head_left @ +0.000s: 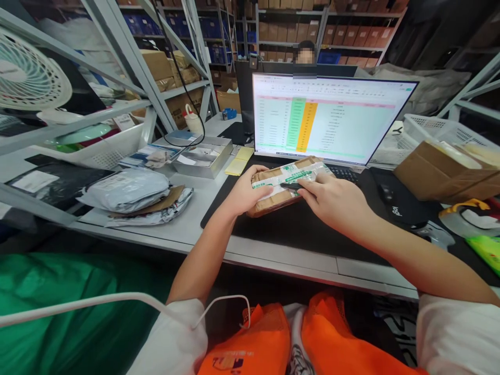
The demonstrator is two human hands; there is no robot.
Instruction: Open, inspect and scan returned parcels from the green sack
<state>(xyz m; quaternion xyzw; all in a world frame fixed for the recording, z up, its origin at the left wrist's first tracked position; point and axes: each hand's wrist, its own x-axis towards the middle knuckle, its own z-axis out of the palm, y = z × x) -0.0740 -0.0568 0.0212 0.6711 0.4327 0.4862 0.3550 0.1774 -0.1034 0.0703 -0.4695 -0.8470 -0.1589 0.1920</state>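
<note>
A small brown cardboard box (279, 199), wrapped in clear tape with green and white print, is held tilted above the black desk mat (250, 234). My left hand (250, 192) grips its left end, thumb on top and fingers behind. In my closed right hand (332, 198) is a slim black tool (291, 186), probably a box cutter. Its dark end points left and lies against the taped top face; most of it is hidden by my fingers. The laptop keyboard (346, 174) is just behind the box.
Behind stands a monitor (332, 120) showing a spreadsheet. Plastic mailers (128, 190) are stacked at left beside a grey tray (207, 159). At right are a mouse (386, 194), an open carton (441, 172) and a tape roll (469, 216). A person (307, 54) is beyond the monitor.
</note>
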